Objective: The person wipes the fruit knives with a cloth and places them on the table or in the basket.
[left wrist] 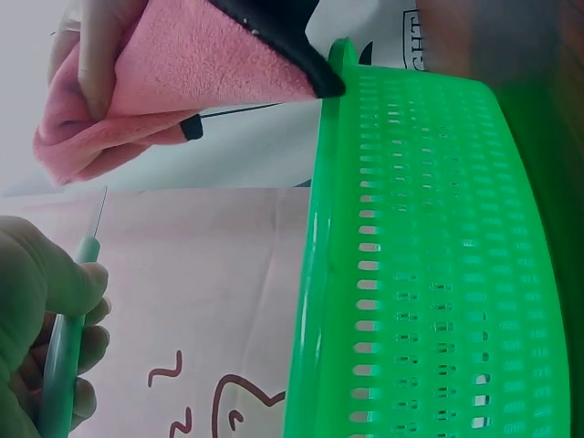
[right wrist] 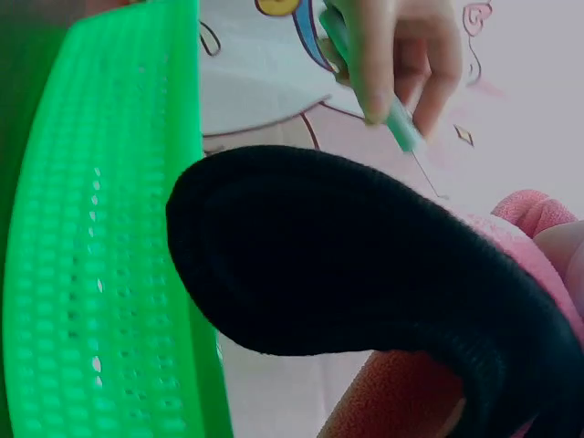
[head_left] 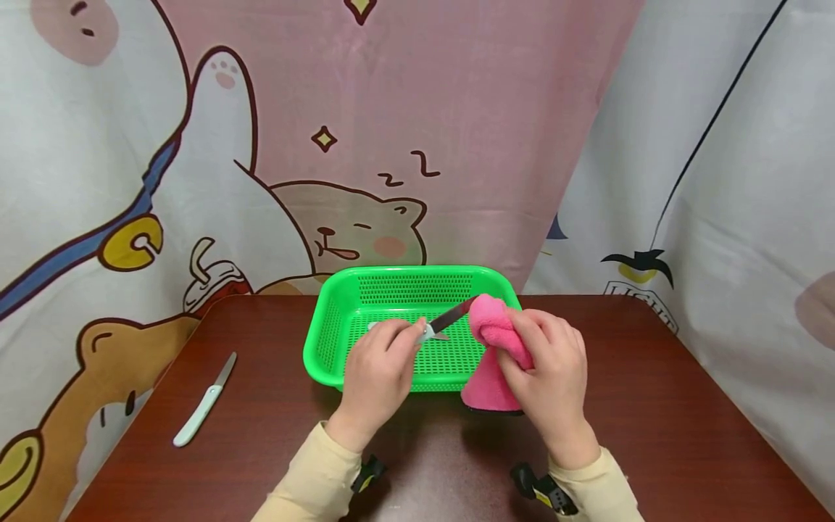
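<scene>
My left hand [head_left: 381,366] grips a small knife [head_left: 450,317] by its pale green handle [left wrist: 62,374], blade pointing up and to the right. In my right hand [head_left: 553,370] a pink cloth [head_left: 491,386] with black edging is bunched at the top, its lower part hanging down. The blade's tip comes up to the bunched cloth; whether they touch I cannot tell. Both hands are above the near side of a green plastic basket [head_left: 314,355]. Inside the basket lies what looks like another knife [head_left: 441,336], mostly hidden by my left hand.
A second pale-handled knife [head_left: 204,406] lies on the brown table [head_left: 652,406] to the left of the basket, blade pointing away. Behind the table hangs a curtain [head_left: 496,145] with cartoon animals. Each wrist wears a black strap.
</scene>
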{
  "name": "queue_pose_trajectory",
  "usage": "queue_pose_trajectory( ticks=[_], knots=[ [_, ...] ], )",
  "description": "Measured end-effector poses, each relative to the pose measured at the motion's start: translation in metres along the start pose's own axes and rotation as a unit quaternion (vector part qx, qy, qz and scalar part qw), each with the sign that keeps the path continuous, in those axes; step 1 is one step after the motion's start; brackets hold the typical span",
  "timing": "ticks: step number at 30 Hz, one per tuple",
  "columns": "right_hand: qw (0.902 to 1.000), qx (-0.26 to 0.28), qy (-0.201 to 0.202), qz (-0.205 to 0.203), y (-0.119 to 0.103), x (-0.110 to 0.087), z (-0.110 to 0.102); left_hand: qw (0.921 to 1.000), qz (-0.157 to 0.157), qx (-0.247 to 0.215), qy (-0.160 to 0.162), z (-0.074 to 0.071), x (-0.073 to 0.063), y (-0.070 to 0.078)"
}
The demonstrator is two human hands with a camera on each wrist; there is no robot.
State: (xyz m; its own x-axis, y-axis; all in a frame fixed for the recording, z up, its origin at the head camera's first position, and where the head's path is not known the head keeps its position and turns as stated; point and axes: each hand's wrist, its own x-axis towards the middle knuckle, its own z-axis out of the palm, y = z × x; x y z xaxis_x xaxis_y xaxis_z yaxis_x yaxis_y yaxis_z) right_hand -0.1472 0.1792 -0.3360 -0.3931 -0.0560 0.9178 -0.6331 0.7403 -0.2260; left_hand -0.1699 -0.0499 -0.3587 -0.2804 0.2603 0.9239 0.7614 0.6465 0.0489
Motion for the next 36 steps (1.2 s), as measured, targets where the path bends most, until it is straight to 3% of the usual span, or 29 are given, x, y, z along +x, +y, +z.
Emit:
queue_pose_trajectory(
  ticks=[15,27,36],
  knots=[
    [0.9962,0.0,-0.028,-0.083,-0.023,-0.01,0.026,0.9999,-0.014,0.001,-0.008,0.001,0.0,0.001],
    [0.9965,-0.014,-0.031,-0.077,-0.019,-0.006,0.035,0.9999,-0.011,-0.002,-0.006,-0.001,0.0,0.0],
    [0.9982,-0.029,-0.032,-0.041,-0.006,0.0,0.028,1.0,-0.007,-0.003,0.003,0.001,-0.001,-0.002]
  ],
)
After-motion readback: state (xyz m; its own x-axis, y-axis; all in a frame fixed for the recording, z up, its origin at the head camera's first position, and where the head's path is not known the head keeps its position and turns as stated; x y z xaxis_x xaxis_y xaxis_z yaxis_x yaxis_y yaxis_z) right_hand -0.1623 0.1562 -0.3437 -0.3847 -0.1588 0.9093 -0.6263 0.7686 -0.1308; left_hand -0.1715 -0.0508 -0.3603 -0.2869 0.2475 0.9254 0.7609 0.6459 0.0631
